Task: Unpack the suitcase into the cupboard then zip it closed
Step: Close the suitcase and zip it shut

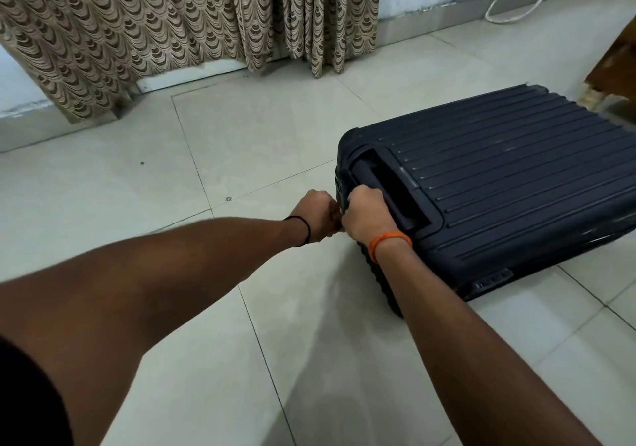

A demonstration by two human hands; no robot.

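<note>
A dark navy ribbed hard-shell suitcase [499,184] lies flat on the tiled floor, lid down and closed. My right hand [366,216], with an orange band at the wrist, grips the near-left end of the case beside its recessed handle [389,187]. My left hand [318,216], with a thin black wrist band, is curled into a fist against the same end, right beside the right hand. Its fingertips are hidden, so what it pinches at the case's edge cannot be seen. The cupboard is out of view.
Patterned beige curtains [165,29] hang along the far wall. A white cable [516,5] loops on the floor at the back right. A brown wooden furniture corner [616,67] stands at the right edge, close to the suitcase's far end.
</note>
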